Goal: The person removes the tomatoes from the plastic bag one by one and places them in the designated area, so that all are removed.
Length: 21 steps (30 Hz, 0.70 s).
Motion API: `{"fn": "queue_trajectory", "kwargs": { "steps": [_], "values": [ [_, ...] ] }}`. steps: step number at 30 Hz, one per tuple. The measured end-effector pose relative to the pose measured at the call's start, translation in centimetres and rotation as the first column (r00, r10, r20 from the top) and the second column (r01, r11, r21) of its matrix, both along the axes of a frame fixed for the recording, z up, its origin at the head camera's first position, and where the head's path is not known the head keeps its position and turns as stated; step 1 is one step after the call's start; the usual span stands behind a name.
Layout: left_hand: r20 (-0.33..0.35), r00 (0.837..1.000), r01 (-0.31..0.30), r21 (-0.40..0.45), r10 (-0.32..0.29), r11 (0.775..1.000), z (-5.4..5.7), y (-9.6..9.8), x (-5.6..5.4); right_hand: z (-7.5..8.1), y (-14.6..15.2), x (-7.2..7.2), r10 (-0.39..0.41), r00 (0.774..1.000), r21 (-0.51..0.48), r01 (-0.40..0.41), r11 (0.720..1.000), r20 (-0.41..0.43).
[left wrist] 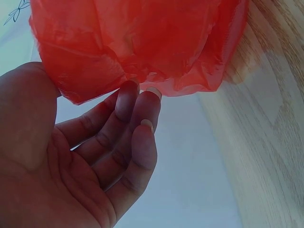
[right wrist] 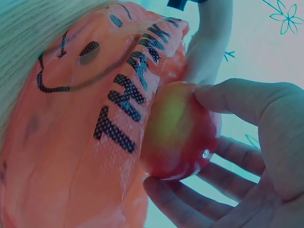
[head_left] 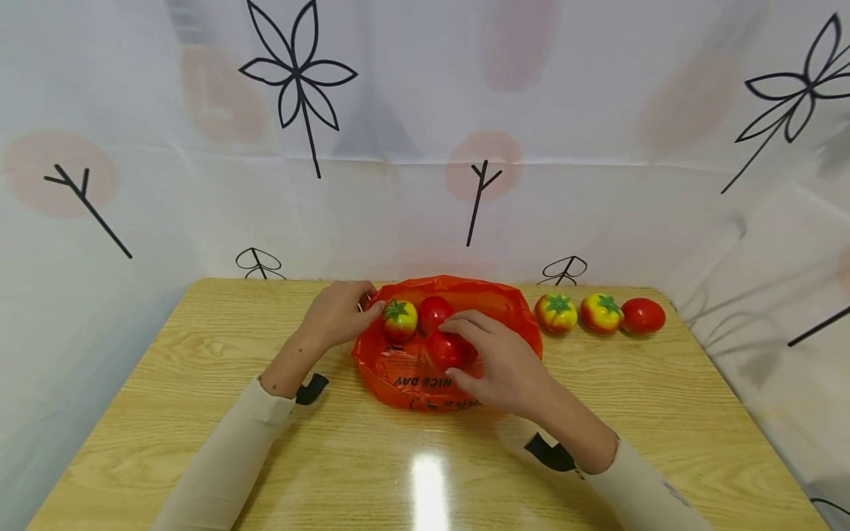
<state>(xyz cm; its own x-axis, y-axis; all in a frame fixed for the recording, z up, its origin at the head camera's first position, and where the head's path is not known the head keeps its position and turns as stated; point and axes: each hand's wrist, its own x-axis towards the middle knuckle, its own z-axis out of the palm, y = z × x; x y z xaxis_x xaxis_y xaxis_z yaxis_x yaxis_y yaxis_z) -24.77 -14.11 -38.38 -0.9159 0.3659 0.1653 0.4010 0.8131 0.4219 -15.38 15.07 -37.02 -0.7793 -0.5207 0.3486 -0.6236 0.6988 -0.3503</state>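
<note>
The relation that counts is between the held fruit [head_left: 445, 349] and the mouth of the red bag [head_left: 510, 316]. The right hand [head_left: 501, 363] is clamped on that fruit, thumb and fingers apart around its sides, and carries it to the hand's left, within the outline of the bag's open rim. In the right wrist view the fruit sits close against the printed wall; whether it touches anything beneath, I cannot tell. It looks nearly round, with no clear long axis.

The left hand [head_left: 341, 313] is closed on the bag's rim, thumb inside and fingers outside. Just to the right of its thumb, in the bag, lies a green-topped fruit [head_left: 400, 321], with a plain red fruit [head_left: 435, 313] beyond that one, just past the right hand's fingertips.

On the bench [head_left: 146, 413], off to the right of the right hand and farther from the person, a row runs outward: a leafy fruit [head_left: 556, 313], a second leafy fruit [head_left: 600, 313], then an oval red fruit [head_left: 643, 316], its long axis roughly along the row. The right hand is nearer to all three.
</note>
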Motion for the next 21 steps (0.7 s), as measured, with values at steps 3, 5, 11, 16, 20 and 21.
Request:
{"fn": "queue_trajectory", "kwargs": {
  "steps": [3,5,11,16,20,21],
  "values": [
    [-0.006,1.0,0.003,0.001,-0.003,1.0,0.0,0.0,0.0,0.1,0.5,0.3,-0.008,1.0,-0.02,0.008,1.0,-0.008],
    [-0.007,1.0,0.004,0.0,-0.004,1.0,0.0,0.1,-0.1,0.2,0.9,0.5,-0.008,1.0,-0.034,0.008,0.999,-0.013],
    [-0.002,1.0,0.0,-0.004,0.0,1.0,-0.1,0.0,-0.2,0.4,1.7,0.7,-0.016,1.0,-0.051,0.016,0.999,-0.011],
    [-0.001,1.0,0.001,-0.005,-0.001,1.0,-0.2,0.0,-0.3,0.3,2.3,1.0,-0.024,1.0,-0.062,0.024,0.998,-0.007],
    [-0.004,1.0,0.004,-0.004,-0.004,1.0,-0.1,0.1,-0.2,0.3,2.7,1.1,-0.036,0.999,-0.067,0.036,0.997,-0.002],
    [-0.005,1.0,0.005,-0.004,-0.005,1.0,-0.2,0.1,-0.2,0.3,2.8,1.2,-0.039,0.999,-0.068,0.039,0.997,-0.002]
  ]
}}
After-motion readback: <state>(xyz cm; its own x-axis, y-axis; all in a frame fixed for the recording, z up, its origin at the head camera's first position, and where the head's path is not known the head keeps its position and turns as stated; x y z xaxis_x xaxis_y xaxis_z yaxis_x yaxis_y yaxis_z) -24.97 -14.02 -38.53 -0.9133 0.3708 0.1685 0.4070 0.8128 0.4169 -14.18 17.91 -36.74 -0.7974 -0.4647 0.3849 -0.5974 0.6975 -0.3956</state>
